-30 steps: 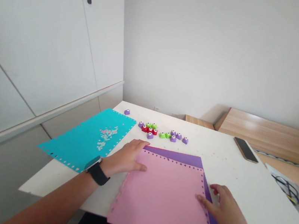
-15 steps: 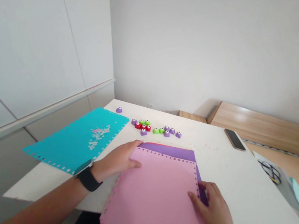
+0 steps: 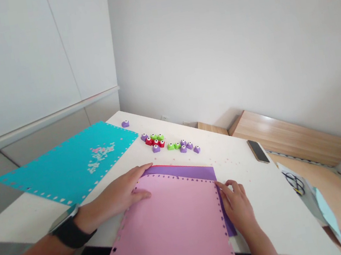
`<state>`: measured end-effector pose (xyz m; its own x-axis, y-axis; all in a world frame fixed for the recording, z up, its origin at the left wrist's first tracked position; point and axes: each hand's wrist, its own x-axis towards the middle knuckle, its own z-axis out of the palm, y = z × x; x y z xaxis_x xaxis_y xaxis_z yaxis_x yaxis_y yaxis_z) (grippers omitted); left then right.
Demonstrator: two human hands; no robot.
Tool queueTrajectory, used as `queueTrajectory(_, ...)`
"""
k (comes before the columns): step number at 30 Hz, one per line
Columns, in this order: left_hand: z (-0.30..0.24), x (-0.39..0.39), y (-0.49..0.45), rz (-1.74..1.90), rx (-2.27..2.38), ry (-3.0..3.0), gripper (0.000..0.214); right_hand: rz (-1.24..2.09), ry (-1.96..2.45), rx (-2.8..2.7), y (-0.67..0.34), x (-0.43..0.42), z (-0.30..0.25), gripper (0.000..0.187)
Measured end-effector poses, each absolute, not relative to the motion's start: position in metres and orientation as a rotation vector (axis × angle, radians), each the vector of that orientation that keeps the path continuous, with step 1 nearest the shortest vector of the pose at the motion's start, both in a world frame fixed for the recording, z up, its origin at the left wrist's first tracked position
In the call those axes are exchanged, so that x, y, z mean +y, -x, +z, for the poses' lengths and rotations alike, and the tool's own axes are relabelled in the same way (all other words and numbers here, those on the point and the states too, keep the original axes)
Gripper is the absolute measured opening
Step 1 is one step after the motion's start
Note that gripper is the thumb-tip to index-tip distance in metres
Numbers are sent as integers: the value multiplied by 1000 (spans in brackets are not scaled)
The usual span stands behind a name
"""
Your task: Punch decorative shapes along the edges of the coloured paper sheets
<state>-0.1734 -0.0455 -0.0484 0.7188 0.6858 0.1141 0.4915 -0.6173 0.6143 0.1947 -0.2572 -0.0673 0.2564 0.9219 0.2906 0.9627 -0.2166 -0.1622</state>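
While the left forearm reaches in from the lower left, black watch (image 3: 68, 230) at its wrist, the left hand (image 3: 124, 191) lies at the upper left corner of the square pink paper sheet (image 3: 176, 225) with punched borders. Its thumb rests on the pink sheet and its other fingers stretch past the far edge, spread from the thumb; whether they grip, I cannot tell. Bent inward, the right hand (image 3: 237, 205) sits at the pink sheet's upper right corner, its foremost fingertip touching it; a pinch cannot be made out. Between the two hands, the pink sheet overlaps a purple paper sheet (image 3: 193, 173) and juts past the near edge of the white desk (image 3: 275, 214). Left of the pink sheet lies a turquoise punched sheet (image 3: 57, 171); beyond it, small red, green and purple plastic punches (image 3: 156, 142).
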Motion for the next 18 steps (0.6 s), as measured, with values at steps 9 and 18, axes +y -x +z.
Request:
queueTrajectory(9,-58,-46,175,494,925,-2380,80,-291,2265,-1650,-218,-258,-79,42)
queueTrajectory(18,-64,-47,177,540,975,-2393,78,-243,2169,-1512,-234,-251,-78,43)
